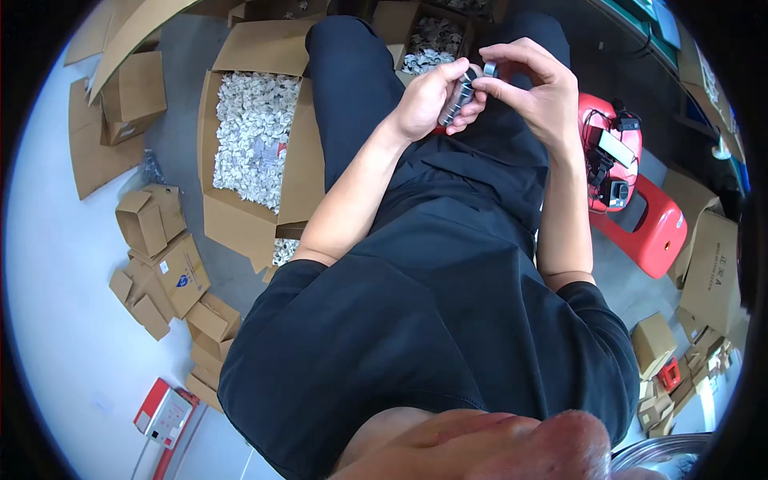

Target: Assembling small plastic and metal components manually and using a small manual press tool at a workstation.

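Observation:
Over my lap, my left hand (422,104) is closed round a short row of small, shiny metal rings (458,102), lined up side by side between thumb and fingers. Just to its right, my right hand (542,90) pinches one small silver ring (490,70) between thumb and forefinger. That ring is held close to the upper end of the row. The fingertips of both hands nearly meet there, and whether they touch cannot be made out. My left palm and fingers hide part of the row.
Left of my legs stands an open cardboard box (256,52) full of small white pieces (248,120). Another such box (392,20) is beyond my knees. A red plastic stool (664,232) at right carries a small camera (616,192) and cables. Cardboard boxes (172,268) line the left wall.

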Demonstrator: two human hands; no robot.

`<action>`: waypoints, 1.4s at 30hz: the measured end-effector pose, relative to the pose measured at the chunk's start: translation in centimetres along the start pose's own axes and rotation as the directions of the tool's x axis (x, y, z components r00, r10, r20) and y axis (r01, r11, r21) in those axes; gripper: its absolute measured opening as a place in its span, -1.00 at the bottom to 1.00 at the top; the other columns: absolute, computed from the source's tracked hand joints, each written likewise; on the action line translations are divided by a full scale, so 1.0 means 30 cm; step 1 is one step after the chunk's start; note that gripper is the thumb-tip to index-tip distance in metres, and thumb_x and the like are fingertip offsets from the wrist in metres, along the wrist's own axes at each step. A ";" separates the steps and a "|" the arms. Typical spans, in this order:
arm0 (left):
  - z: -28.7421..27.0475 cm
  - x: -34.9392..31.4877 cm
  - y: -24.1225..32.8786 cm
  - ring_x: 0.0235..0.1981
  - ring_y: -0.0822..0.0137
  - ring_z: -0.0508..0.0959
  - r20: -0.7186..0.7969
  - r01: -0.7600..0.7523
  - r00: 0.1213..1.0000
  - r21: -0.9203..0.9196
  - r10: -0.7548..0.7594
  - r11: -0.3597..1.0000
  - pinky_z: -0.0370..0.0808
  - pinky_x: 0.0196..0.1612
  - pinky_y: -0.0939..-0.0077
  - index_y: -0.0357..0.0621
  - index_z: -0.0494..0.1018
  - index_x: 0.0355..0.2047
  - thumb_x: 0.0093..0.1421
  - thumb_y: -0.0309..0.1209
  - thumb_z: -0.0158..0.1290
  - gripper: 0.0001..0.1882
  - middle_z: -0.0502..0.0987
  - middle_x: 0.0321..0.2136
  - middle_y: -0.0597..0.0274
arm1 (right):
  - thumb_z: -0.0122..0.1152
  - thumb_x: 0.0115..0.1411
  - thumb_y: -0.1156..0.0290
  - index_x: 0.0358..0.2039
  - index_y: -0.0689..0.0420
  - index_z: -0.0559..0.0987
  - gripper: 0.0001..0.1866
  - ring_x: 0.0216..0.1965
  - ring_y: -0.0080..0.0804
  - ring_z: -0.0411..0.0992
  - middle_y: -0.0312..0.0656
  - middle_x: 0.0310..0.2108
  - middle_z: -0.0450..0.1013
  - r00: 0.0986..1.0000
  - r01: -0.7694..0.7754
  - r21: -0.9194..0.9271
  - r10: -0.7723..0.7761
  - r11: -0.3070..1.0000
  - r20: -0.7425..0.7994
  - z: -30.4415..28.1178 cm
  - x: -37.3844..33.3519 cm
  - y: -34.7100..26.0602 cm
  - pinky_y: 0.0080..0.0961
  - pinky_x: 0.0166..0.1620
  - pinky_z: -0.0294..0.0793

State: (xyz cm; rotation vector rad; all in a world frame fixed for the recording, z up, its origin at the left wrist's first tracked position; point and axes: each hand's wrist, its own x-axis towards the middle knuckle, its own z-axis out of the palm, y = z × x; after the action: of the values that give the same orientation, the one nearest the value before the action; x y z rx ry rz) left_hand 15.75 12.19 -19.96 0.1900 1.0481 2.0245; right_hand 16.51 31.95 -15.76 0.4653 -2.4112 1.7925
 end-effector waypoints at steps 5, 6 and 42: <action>-0.004 0.000 -0.048 -0.62 0.47 0.35 0.164 -0.044 0.983 -0.215 0.080 0.976 0.34 -0.57 0.60 -0.16 0.37 -0.30 0.45 -0.04 -0.36 -0.52 0.36 -0.57 0.33 | 0.45 0.08 0.54 -0.14 0.17 0.68 -0.71 -0.28 -0.55 0.54 -0.25 -0.22 0.60 0.998 0.006 0.055 -0.003 0.998 -0.061 -0.023 -0.031 0.021 -0.64 -0.14 0.54; -0.005 0.002 -0.048 -0.62 0.47 0.35 0.170 -0.049 0.982 -0.211 0.086 0.976 0.34 -0.57 0.60 -0.16 0.37 -0.30 0.45 -0.04 -0.36 -0.52 0.36 -0.57 0.33 | 0.43 0.09 0.58 -0.13 0.22 0.66 -0.71 -0.25 -0.55 0.54 -0.23 -0.20 0.59 0.995 -0.018 0.135 0.030 0.991 -0.091 -0.034 -0.035 0.022 -0.65 -0.12 0.54; -0.297 -0.048 -0.212 -0.69 0.54 0.32 -0.267 0.268 0.918 -0.124 -0.292 0.955 0.28 -0.70 0.63 -0.13 0.44 -0.32 0.44 -0.07 -0.23 -0.58 0.38 -0.60 0.42 | 0.33 0.11 0.29 -0.07 0.01 0.53 -0.64 -0.35 -0.24 0.42 -0.18 -0.27 0.46 0.724 0.659 -0.274 -0.492 0.700 0.484 -0.230 0.126 -0.941 -0.19 -0.25 0.47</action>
State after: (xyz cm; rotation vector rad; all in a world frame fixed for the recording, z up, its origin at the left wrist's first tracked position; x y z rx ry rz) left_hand 16.37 7.66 -30.01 -0.2909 1.0900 1.8609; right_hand 20.74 30.46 13.20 1.4403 -2.3564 0.9141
